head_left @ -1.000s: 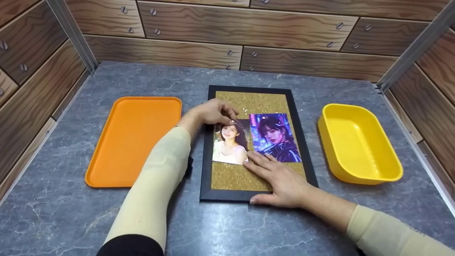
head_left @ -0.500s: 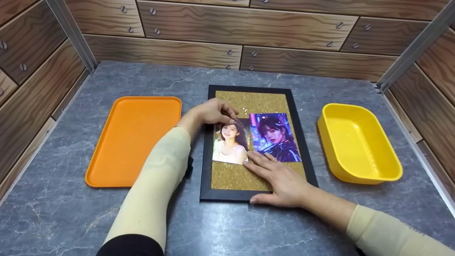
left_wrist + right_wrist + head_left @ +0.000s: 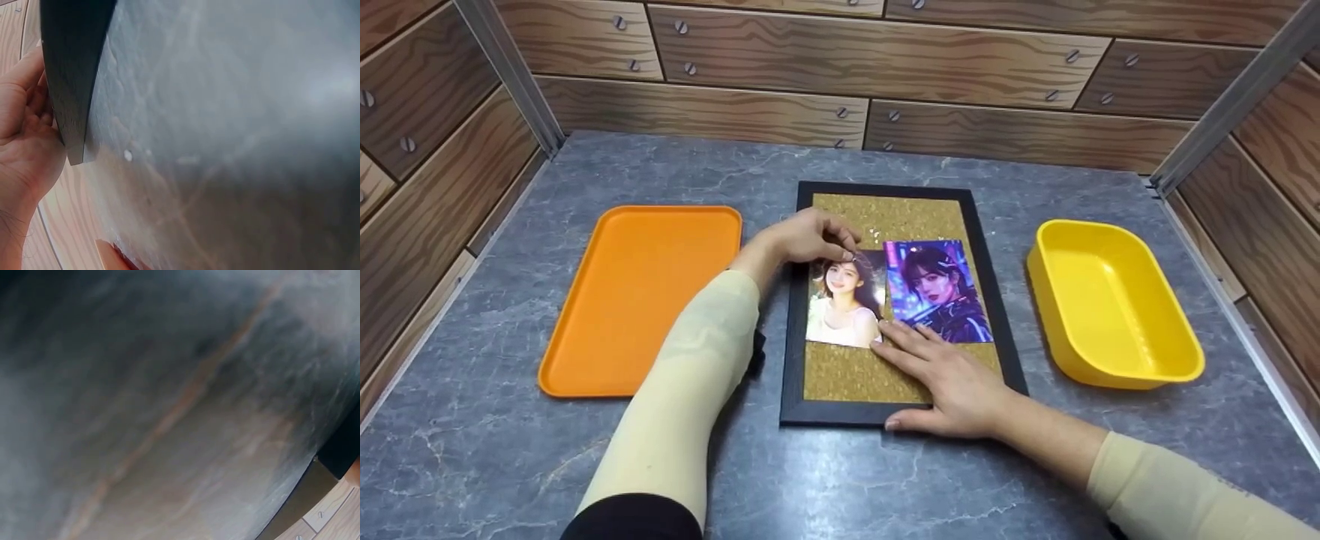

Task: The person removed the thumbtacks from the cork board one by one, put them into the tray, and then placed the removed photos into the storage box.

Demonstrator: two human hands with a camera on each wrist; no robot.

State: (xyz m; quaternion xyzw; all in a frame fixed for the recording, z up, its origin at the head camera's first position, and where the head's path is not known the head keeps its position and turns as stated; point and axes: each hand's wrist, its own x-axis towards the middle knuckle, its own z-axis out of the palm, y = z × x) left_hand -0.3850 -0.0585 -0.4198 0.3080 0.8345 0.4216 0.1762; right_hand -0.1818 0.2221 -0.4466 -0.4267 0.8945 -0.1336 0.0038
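A cork board in a black frame (image 3: 904, 413) lies in the middle of the table. Two portrait photos are on the cork side by side: a light one (image 3: 840, 319) on the left and a purple-blue one (image 3: 934, 292) on the right. My left hand (image 3: 810, 236) reaches over the frame's left side, fingers bent, thumb tip at the light photo's top edge; I cannot tell whether it holds something small there. My right hand (image 3: 952, 382) lies spread with fingertips at the light photo's lower right corner and thumb on the frame's near edge. Small shiny bits (image 3: 875, 235) show above the photos.
An orange tray (image 3: 637, 300) lies left of the board, partly behind my left forearm. A deep yellow bin (image 3: 1114, 300) stands to the right. Wood-patterned walls (image 3: 780, 52) enclose the back and sides of the grey marbled table (image 3: 480, 322).
The head view shifts very slightly. Both hands, the photos and the board keep their places.
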